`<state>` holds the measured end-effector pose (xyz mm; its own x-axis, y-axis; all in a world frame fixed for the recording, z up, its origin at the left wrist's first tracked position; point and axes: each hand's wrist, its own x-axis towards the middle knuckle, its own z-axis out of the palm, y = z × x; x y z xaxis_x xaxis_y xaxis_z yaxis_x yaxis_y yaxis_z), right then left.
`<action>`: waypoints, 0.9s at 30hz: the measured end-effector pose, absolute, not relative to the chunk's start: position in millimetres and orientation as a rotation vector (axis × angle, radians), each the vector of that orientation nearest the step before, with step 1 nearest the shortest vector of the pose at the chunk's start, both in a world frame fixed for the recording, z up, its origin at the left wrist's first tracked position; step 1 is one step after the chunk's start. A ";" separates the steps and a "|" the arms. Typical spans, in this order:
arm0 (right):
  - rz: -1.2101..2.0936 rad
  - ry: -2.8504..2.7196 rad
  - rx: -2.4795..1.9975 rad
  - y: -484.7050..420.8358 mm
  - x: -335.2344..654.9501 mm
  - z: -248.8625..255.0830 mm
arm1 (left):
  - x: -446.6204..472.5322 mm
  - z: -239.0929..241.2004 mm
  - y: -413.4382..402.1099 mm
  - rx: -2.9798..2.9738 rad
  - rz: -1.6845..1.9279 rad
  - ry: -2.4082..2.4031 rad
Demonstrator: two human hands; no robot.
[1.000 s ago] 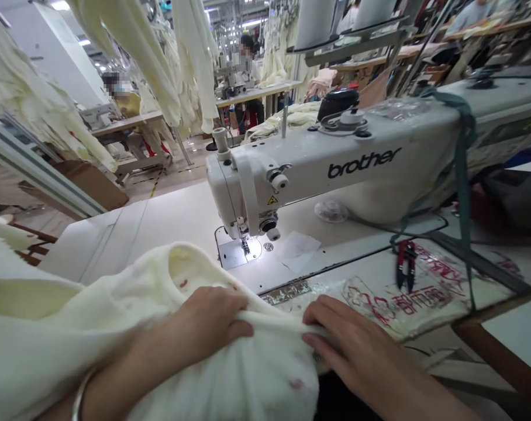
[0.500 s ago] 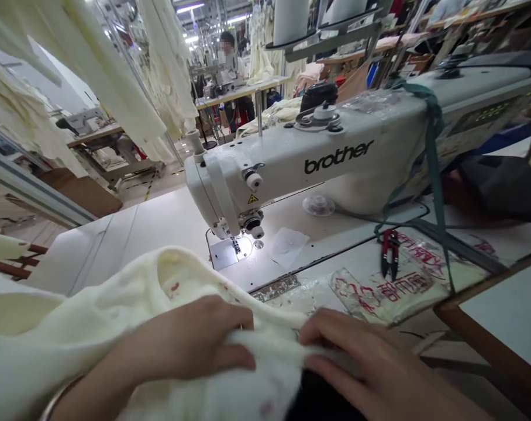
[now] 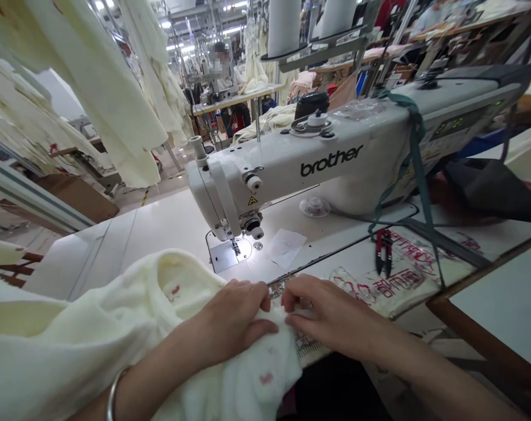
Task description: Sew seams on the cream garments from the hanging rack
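A cream garment point(image 3: 129, 298) with small reddish marks lies over the near left of the sewing table point(image 3: 160, 225), its rounded opening facing up. My left hand point(image 3: 237, 318), with a bangle at the wrist, pinches the cloth at the garment's right part. Close beside it, my right hand point(image 3: 318, 313) has thumb and fingers closed on the same edge. Just beyond both hands stands a white Brother sewing machine point(image 3: 287, 155), its lamp lighting the needle area. The needle and presser foot point(image 3: 235, 247) have no cloth under them.
Red-handled thread snips point(image 3: 383, 252) lie on a plastic sheet with red print point(image 3: 406, 275) at the right. A paper scrap point(image 3: 287, 247) and a clear bobbin-like disc point(image 3: 315, 206) rest near the machine. Cream garments point(image 3: 94, 88) hang at the left; a person point(image 3: 224, 73) sits farther back.
Both hands have moved up toward the machine and closer together, keeping hold of the garment's edge. The camera view has shifted slightly.
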<state>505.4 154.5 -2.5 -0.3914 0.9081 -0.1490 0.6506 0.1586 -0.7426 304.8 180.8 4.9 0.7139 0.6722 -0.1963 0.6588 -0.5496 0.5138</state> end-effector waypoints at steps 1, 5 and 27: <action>1.144 -2.091 -1.480 157.7 506.3 0.9 | 302.2 7.1 180.9 2.285 0.053 1.017; 1.289 -2.028 -1.414 167.3 507.7 9.7 | 296.6 15.3 180.1 2.110 0.155 1.002; 1.597 -1.854 -1.378 178.3 502.8 -0.1 | 304.9 21.7 177.7 1.843 0.225 1.308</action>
